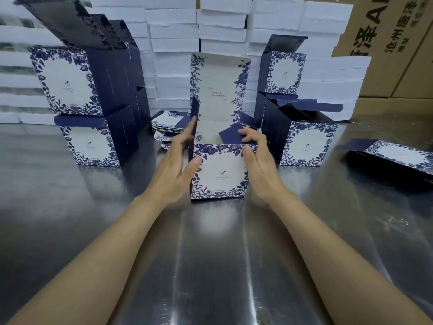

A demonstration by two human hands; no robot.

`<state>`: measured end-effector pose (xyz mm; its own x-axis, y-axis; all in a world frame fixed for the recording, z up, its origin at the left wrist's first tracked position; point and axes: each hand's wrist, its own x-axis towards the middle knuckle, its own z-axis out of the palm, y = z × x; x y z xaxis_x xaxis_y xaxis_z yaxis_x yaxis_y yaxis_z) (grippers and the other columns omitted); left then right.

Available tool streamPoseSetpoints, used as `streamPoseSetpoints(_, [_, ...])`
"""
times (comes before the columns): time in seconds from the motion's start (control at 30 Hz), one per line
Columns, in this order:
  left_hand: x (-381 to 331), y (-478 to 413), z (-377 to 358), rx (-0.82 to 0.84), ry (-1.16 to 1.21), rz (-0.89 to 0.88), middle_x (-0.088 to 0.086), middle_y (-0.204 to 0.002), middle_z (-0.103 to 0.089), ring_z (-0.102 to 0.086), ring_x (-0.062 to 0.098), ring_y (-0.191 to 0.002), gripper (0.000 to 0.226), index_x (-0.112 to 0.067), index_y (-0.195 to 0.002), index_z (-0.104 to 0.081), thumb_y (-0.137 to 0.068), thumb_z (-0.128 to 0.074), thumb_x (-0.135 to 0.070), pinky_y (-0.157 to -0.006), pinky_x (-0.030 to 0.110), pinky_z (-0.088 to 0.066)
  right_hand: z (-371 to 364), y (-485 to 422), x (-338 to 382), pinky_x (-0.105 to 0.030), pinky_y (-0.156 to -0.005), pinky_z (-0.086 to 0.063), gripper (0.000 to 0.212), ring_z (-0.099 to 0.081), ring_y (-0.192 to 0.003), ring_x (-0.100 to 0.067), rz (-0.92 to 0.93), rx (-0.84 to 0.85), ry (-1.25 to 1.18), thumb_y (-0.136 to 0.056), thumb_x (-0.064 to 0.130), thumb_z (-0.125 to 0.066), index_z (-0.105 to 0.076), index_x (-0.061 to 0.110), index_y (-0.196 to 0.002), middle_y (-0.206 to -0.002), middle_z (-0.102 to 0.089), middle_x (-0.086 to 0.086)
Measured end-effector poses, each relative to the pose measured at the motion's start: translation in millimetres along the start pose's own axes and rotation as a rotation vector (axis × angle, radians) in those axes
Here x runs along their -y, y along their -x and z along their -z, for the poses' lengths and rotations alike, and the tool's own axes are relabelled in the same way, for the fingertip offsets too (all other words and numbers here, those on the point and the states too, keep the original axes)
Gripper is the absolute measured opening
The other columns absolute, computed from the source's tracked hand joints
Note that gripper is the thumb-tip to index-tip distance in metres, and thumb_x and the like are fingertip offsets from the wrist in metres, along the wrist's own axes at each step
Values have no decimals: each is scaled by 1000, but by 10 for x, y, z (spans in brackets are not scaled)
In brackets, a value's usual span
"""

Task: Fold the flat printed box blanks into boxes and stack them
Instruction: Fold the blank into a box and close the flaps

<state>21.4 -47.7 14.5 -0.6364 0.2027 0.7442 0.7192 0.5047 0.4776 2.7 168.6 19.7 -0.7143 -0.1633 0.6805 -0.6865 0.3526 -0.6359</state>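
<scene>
Upright, box (pixel 219 171) stands between left hand (pixel 174 165), right hand (pixel 257 160).

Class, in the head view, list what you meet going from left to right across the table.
Left box stack → left hand → open box → right hand → right box stack → lying box.

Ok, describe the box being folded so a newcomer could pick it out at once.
Start at the steel table and look to its middle, before the wall of white cartons. The box stands alone between the left hand and right hand. Unlike the stacked boxes beside it, its white-lined lid stands upright, text showing.
</scene>
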Motion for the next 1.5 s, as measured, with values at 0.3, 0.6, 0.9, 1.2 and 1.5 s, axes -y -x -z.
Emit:
streamPoseSetpoints(0.3, [-59, -49, 37, -24, -36, 76, -16, -153, -30, -20, -1, -142, 56, -24, -152, -25, -100, -21, -43, -113, 12, -11, -19, -39, 106, -47, -92, -40, 31, -41, -105, -23, 4, -23, -48, -102, 27, -24, -51, 17, -91, -103, -47, 20])
streamPoseSetpoints(0.6, [-281, -104, -85, -172, 509, 305, -10, -158, -25, -26, 3, -143, 59, -34, -145, -27, -91, -44, -51, -120, 41, -24, -7, -43, 215, -28, -89, -35, 38, -43, -104, -22, -13, -8, -69, -100, 28, -31, -57, 5, -84, -99, -53, -2])
streamPoseSetpoints(0.9, [-182, -148, 58, -141, 53, 189, -16, -110, -64, -45, 2, -127, 35, -18, -96, -67, -86, -43, -40, -104, 21, -37, -97, -13, 314, -21, -92, -31, 47, -42, -105, -20, 27, -6, -72, -95, 38, -23, -58, 8, -84, -98, -52, 3])
streamPoseSetpoints(1.2, [-251, -187, 95, -71, 94, 49, -2, -64, -54, -55, 24, -85, 80, -14, -54, -53, -97, -8, -65, -81, 34, -39, 25, -163, 343, -12, -80, -39, 52, -54, -79, -17, -122, -99, -352, -93, 25, -39, -47, 18, -41, -55, -49, 10])
streamPoseSetpoints(1.5, [-353, -247, 64, -199, 213, 184, 4, -47, -23, -24, 17, -52, 60, -20, -45, -23, -104, -17, -29, -60, 34, -23, -6, -133, 396, -12, -75, -40, 44, -47, -64, -13, -156, -138, -501, -87, 18, -41, -43, 15, -43, -46, -38, 1])
